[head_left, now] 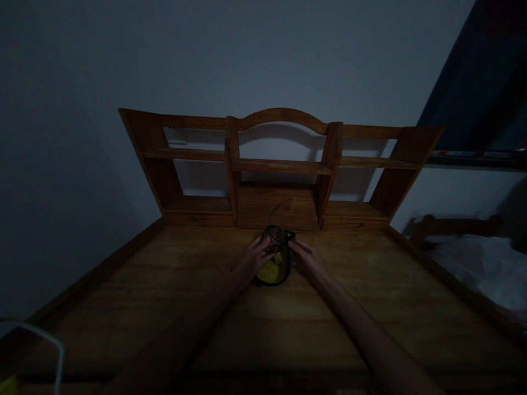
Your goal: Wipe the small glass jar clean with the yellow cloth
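A small zip-up-looking case (269,272) with a yellow inside and a black rim lies open on the wooden desk. Over its far end is a dark tangled bundle of thin cord or wire (275,236), and one thin strand rises from it toward the shelf. My left hand (255,257) is closed on the left side of this bundle. With fingers and thumb together, my right hand (305,253) pinches the case's black rim at its far right. Dim light hides the bundle's exact kind.
A wooden shelf unit (284,167) stands along the desk's back edge against the wall. Raised edges border the wooden desk (164,285). White bedding or cloth (489,263) lies beyond the right edge. A bent white tube (57,348) shows at the lower left.
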`<state>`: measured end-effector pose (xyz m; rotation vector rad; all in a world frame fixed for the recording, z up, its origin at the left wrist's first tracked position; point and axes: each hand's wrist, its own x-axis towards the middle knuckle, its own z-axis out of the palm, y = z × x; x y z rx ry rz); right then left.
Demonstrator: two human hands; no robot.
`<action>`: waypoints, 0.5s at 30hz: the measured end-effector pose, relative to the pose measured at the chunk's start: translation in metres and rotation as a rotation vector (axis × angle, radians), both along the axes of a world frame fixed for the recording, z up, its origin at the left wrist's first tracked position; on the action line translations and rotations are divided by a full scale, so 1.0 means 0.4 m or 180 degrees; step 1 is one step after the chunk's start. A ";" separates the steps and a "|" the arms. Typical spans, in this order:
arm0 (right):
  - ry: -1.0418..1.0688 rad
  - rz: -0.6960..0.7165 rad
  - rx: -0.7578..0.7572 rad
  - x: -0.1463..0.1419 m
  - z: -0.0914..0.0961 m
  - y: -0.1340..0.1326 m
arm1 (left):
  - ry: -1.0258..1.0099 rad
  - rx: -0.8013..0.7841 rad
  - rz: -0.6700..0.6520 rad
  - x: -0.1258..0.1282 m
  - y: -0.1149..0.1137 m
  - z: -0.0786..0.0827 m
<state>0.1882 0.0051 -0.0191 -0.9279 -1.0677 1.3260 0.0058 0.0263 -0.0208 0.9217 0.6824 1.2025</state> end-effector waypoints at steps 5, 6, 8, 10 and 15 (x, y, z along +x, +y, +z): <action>0.0071 0.0036 0.0052 -0.002 0.005 -0.001 | -0.0049 0.0001 -0.0008 0.004 0.002 -0.001; 0.0096 0.0034 0.0046 -0.002 0.004 0.000 | -0.0059 -0.0042 0.0003 0.005 0.003 -0.002; 0.0111 0.0020 0.0027 -0.001 0.002 0.003 | -0.0071 -0.0173 0.0017 0.008 0.005 -0.001; 0.0057 -0.0014 0.0010 -0.001 -0.001 0.004 | -0.0078 -0.0275 -0.0003 0.011 0.005 0.002; -0.0234 -0.0020 0.0153 -0.005 -0.006 0.001 | -0.0045 -0.0485 -0.0089 0.016 -0.001 0.014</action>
